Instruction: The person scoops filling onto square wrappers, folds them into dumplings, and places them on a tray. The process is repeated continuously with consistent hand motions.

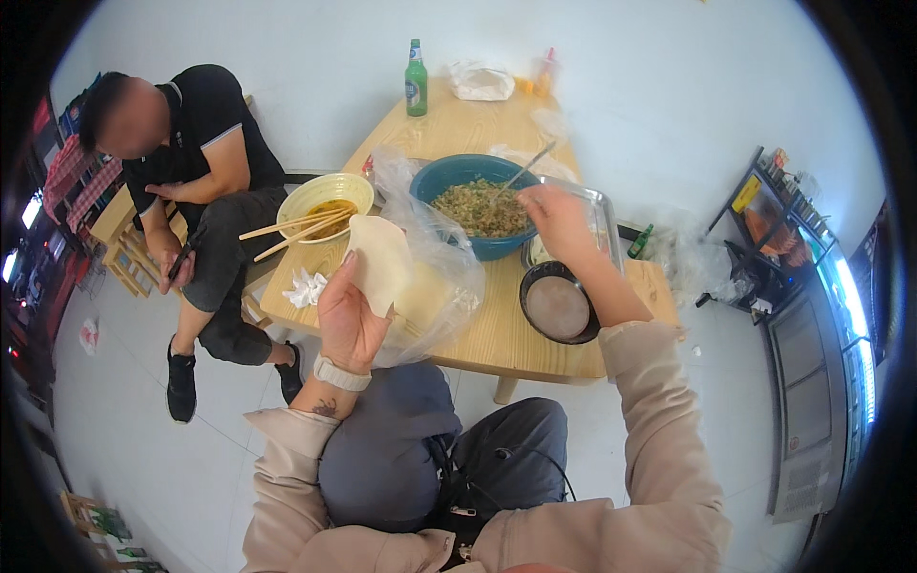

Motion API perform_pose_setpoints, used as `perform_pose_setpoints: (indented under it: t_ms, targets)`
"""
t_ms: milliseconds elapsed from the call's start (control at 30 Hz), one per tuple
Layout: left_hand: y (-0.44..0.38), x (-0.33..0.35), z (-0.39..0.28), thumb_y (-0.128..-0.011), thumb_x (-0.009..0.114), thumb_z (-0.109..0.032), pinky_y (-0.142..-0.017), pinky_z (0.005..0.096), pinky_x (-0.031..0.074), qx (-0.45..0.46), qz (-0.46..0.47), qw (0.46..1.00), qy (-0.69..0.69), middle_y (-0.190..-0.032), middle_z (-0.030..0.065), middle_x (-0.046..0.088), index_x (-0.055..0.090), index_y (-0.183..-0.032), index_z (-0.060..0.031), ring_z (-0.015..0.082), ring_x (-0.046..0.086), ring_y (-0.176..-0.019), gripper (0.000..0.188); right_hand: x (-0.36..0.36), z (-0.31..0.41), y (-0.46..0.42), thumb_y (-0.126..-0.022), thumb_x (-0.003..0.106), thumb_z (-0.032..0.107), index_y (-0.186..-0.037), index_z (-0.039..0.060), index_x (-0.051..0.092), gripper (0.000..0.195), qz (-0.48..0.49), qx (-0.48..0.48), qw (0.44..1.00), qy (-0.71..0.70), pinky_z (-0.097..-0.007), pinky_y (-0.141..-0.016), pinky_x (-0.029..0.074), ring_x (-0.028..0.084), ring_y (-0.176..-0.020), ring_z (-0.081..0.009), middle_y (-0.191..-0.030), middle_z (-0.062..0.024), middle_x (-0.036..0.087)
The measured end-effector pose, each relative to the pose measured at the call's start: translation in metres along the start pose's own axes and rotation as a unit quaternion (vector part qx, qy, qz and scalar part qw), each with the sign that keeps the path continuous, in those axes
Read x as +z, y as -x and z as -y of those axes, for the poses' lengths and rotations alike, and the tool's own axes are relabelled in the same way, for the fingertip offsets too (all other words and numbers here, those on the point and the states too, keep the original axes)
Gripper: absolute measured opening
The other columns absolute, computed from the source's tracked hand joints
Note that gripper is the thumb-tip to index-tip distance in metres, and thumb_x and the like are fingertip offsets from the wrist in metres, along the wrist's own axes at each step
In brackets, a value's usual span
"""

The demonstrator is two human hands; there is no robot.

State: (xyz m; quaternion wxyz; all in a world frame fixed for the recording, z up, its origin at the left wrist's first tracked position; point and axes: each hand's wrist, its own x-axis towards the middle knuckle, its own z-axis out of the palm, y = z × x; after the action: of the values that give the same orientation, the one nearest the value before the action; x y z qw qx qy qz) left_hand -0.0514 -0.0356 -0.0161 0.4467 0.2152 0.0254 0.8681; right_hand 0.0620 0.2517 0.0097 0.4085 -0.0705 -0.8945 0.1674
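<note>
A thin, pale dough wrapper rests upright in my left hand, its edge held by the fingers. My right hand is over the right rim of a blue-green bowl of chopped filling; its fingertips are blurred near a metal utensil standing in the filling, and whether they touch it I cannot tell. More pale wrappers lie in a clear plastic bag between my hands. Below my right wrist stands a black bowl of cloudy liquid.
At left, a cream bowl holds orange-brown liquid and wooden chopsticks, beside crumpled tissue. A metal tray is behind my right forearm. A green bottle stands at the back. A person sits at left holding a phone.
</note>
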Motion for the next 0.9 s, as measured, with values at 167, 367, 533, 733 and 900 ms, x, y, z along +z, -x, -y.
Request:
perform_pose_setpoints:
  t_ms: [167,367,533,733,900]
  targets:
    - [-0.004,-0.002,0.005,-0.092,0.047,-0.013,-0.112,0.0452,0.027,-0.018,0.032,0.998,0.044,-0.142,0.0181,0.038,0.032,-0.138,0.0028,0.0318,0.035,-0.133,0.051,0.002,-0.003,0.010,-0.091,0.054,0.015,-0.089,0.0013,0.065,0.017,0.032,-0.052,0.996,-0.059,-0.0367,-0.065,0.049,0.062,-0.072,-0.0318,-0.080,-0.0145,0.064]
    - [-0.004,0.013,0.011,-0.095,0.043,-0.017,-0.115,0.0470,0.018,-0.051,0.034,0.993,0.097,-0.149,0.0175,0.025,0.023,-0.143,0.0013,0.0323,0.021,-0.140,0.055,-0.004,0.001,0.004,-0.096,0.048,0.022,-0.086,0.0015,0.066,0.029,0.050,0.220,0.945,-0.238,-0.0261,-0.053,0.045,0.057,-0.056,-0.0110,-0.063,-0.0051,0.061]
    - [-0.004,0.019,0.016,-0.098,0.035,-0.024,-0.114,0.0542,0.015,-0.104,0.010,0.991,0.082,-0.150,0.0175,0.023,0.019,-0.144,0.0011,0.0355,0.021,-0.139,0.055,-0.006,-0.007,0.011,-0.096,0.047,0.023,-0.085,-0.0011,0.064,0.031,-0.001,0.317,0.880,-0.352,-0.0247,-0.051,0.042,0.055,-0.055,-0.0115,-0.066,-0.0059,0.061]
    - [-0.004,0.019,0.019,-0.098,0.032,-0.027,-0.113,0.0571,0.015,-0.115,-0.020,0.993,0.027,-0.149,0.0180,0.026,0.018,-0.144,0.0019,0.0372,0.023,-0.138,0.056,-0.002,-0.024,0.018,-0.092,0.049,0.015,-0.086,-0.0045,0.061,0.024,-0.068,0.365,0.820,-0.436,-0.0248,-0.050,0.042,0.055,-0.055,-0.0133,-0.068,-0.0083,0.060]
    - [-0.004,0.013,0.017,-0.097,0.037,-0.023,-0.114,0.0468,0.021,-0.127,-0.085,0.987,0.044,-0.146,0.0210,0.030,0.023,-0.141,0.0060,0.0351,0.029,-0.136,0.055,-0.006,-0.034,0.019,-0.091,0.050,0.013,-0.088,-0.0042,0.061,0.020,-0.091,0.365,0.796,-0.475,-0.0248,-0.052,0.042,0.055,-0.057,-0.0140,-0.070,-0.0093,0.060]
